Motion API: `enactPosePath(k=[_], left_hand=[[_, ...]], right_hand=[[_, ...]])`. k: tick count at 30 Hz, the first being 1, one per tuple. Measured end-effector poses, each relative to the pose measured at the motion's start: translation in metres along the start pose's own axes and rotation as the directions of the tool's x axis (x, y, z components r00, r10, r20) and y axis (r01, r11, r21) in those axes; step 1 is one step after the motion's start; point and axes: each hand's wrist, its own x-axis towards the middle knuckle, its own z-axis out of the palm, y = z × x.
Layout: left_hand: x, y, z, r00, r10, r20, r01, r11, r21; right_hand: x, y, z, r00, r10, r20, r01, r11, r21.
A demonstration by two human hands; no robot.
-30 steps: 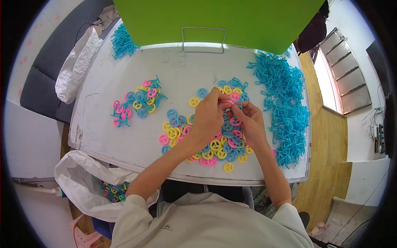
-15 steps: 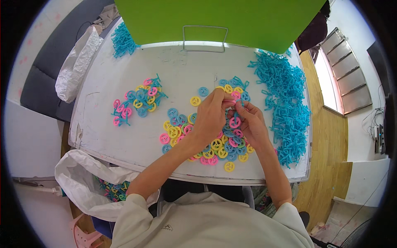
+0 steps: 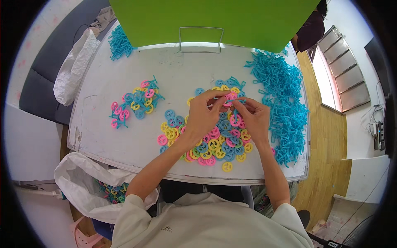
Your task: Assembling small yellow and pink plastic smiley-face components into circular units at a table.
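Note:
Over the middle pile of small plastic wheels, my two hands meet fingertip to fingertip. My left hand is closed, pinching a pink spoked wheel between thumb and fingers. From the other side, my right hand pinches a thin turquoise plastic piece against that wheel; my fingers hide part of it. The loose wheels under my hands are pink, yellow, blue and green. Off to the left lies a smaller cluster of wheels with turquoise pieces among them.
A large heap of turquoise pieces covers the table's right side, and a smaller heap lies at far left. A green panel with a wire handle stands at the back. An open white sack sits at lower left.
My hands have turned so the pink wheel now shows between them, with the turquoise piece against it. The whole view has shifted slightly.

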Motion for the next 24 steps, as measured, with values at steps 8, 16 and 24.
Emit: enactPosePath(k=[8, 16, 24], left_hand=[[-0.0001, -0.0094, -0.0007, 0.95, 0.31, -0.028, -0.281, 0.893, 0.351], [-0.0016, -0.004, -0.0003, 0.945, 0.325, -0.03, -0.28, 0.855, 0.437], [-0.0005, -0.0045, 0.0004, 0.992, 0.034, -0.123, -0.021, 0.994, 0.104]], right_hand=[[-0.0032, 0.0012, 0.0066, 0.998, 0.005, -0.063, -0.011, 0.996, -0.085], [-0.0004, 0.0024, 0.002, 0.978, 0.207, 0.009, -0.208, 0.977, 0.038], [-0.0032, -0.0018, 0.0072, 0.989, 0.134, -0.057, -0.134, 0.991, 0.004]])
